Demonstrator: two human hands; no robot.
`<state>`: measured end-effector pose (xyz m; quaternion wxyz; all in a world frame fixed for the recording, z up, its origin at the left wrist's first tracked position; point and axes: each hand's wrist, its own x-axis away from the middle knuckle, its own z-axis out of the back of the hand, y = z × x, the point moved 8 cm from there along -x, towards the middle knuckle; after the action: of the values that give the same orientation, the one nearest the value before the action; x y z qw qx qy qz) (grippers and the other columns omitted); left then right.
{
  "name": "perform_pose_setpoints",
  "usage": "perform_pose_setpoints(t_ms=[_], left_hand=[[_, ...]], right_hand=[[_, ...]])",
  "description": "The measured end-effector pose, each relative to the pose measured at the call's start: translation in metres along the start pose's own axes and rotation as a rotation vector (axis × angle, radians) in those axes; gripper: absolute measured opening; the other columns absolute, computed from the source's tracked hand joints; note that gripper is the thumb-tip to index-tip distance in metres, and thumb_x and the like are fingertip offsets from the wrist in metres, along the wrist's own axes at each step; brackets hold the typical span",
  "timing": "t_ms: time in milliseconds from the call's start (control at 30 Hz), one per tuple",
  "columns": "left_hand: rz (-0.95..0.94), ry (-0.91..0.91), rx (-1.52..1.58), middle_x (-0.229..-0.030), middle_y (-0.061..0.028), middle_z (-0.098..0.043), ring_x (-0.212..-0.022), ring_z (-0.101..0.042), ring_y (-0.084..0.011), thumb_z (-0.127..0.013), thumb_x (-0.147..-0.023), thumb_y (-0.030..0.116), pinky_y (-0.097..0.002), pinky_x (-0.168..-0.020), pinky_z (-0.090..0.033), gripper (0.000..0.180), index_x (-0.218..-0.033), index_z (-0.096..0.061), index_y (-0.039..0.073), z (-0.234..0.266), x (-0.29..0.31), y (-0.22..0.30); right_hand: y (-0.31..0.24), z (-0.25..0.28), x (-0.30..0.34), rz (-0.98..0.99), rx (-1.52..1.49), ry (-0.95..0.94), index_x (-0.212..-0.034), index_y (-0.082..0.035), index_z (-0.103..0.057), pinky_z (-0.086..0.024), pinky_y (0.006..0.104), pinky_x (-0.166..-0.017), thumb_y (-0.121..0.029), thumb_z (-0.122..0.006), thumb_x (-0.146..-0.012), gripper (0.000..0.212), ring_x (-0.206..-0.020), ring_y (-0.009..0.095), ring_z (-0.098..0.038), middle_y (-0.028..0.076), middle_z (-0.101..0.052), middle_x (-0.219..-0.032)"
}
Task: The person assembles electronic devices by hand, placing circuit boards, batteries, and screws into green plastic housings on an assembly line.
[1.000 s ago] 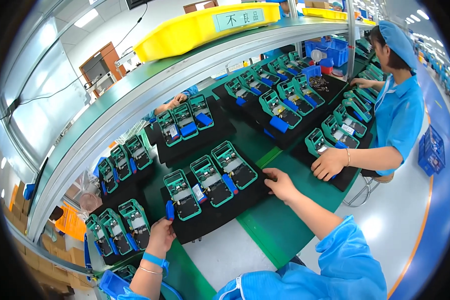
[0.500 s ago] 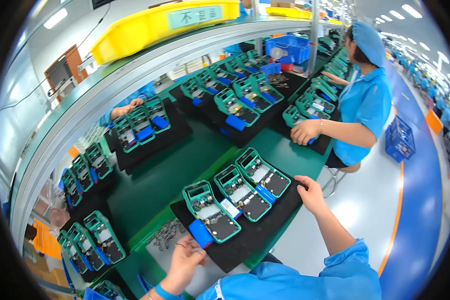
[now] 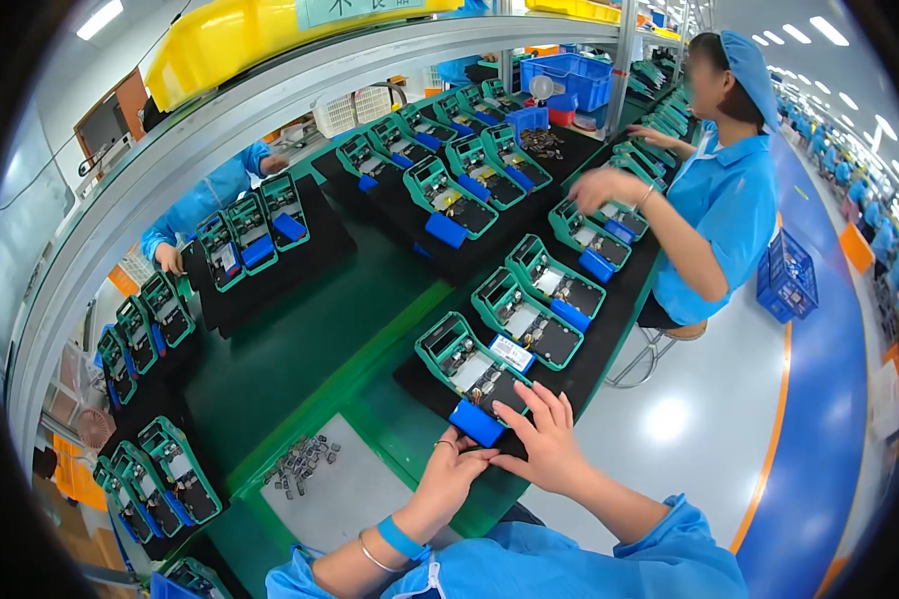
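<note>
A black mat (image 3: 430, 401) bears three green-framed device housings with exposed circuit boards. Over the lower end of the nearest housing (image 3: 459, 357), my right hand (image 3: 549, 449) lies with its fingers stretched and spread. A blue battery pack (image 3: 476, 423) hangs out of that housing, just beside both hands. At the mat's near corner my left hand (image 3: 440, 484) is closed on the edge, its thumb reaching toward my right hand. The middle housing (image 3: 527, 319) has a white-labelled pack beside it; the far housing (image 3: 556, 278) has a blue one.
Small dark metal parts (image 3: 302, 464) lie on a grey sheet (image 3: 345, 499) at left. More mats of housings stand across the green bench (image 3: 300, 369). A co-worker (image 3: 724, 210) sits at right, hand raised over housings; another's arms reach in at back left. A yellow bin (image 3: 230, 45) sits overhead.
The mat with its three housings has slid away and to the right, next to the co-worker's row. My right hand has come from the mat's right edge onto the nearest housing; my left followed the mat.
</note>
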<state>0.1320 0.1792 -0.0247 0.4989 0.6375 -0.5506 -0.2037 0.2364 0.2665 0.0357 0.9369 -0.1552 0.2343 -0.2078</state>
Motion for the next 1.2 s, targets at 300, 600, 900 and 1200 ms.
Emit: perform_pose_setpoints(t_ms=[300, 600, 900, 1200], left_hand=[[0.004, -0.003, -0.222, -0.134, -0.0198, -0.047, -0.11, -0.061, -0.0206, -0.061, -0.093, 0.01, -0.0318, -0.096, -0.05, 0.075, -0.153, -0.019, -0.003, 0.0, -0.001, -0.009], [-0.276, 0.642, -0.504, -0.127, -0.0131, -0.057, -0.108, -0.057, -0.018, -0.06, -0.092, 0.012, -0.0313, -0.088, -0.048, 0.056, -0.143, -0.041, -0.001, 0.155, 0.025, 0.131], [-0.447, 1.178, -0.183, -0.153, -0.0177, -0.033, -0.141, -0.033, -0.0289, -0.066, -0.088, 0.03, -0.0422, -0.112, -0.031, 0.079, -0.152, -0.028, 0.003, 0.355, 0.019, 0.188], [-0.349, 0.957, -0.085, -0.152, -0.014, -0.032, -0.145, -0.024, -0.0323, -0.065, -0.088, 0.038, -0.0522, -0.102, -0.043, 0.074, -0.147, -0.036, 0.003, 0.376, -0.006, 0.217]], right_hand=[[0.03, 0.0, -0.01, 0.16, 0.001, -0.226, -0.144, -0.032, -0.05, -0.017, 0.0664, -0.113, -0.038, -0.082, -0.072, 0.079, -0.144, 0.039, -0.025, 0.012, -0.031, -0.156], [-0.022, 0.034, -0.133, 0.464, -0.337, -0.25, -0.139, -0.013, -0.052, -0.029, 0.0532, -0.113, -0.025, -0.078, -0.079, 0.067, -0.139, 0.045, -0.03, 0.02, -0.031, -0.154], [0.025, -0.144, -0.37, 0.071, -0.243, -0.261, -0.147, 0.002, -0.036, -0.039, 0.0464, -0.109, -0.04, -0.06, -0.094, 0.072, -0.131, 0.044, -0.046, 0.03, -0.048, -0.14], [0.01, -0.198, -0.425, -0.15, -0.141, -0.244, -0.142, 0.006, -0.043, -0.043, 0.0473, -0.105, -0.056, -0.046, -0.097, 0.077, -0.123, 0.045, -0.055, 0.031, -0.058, -0.129]])
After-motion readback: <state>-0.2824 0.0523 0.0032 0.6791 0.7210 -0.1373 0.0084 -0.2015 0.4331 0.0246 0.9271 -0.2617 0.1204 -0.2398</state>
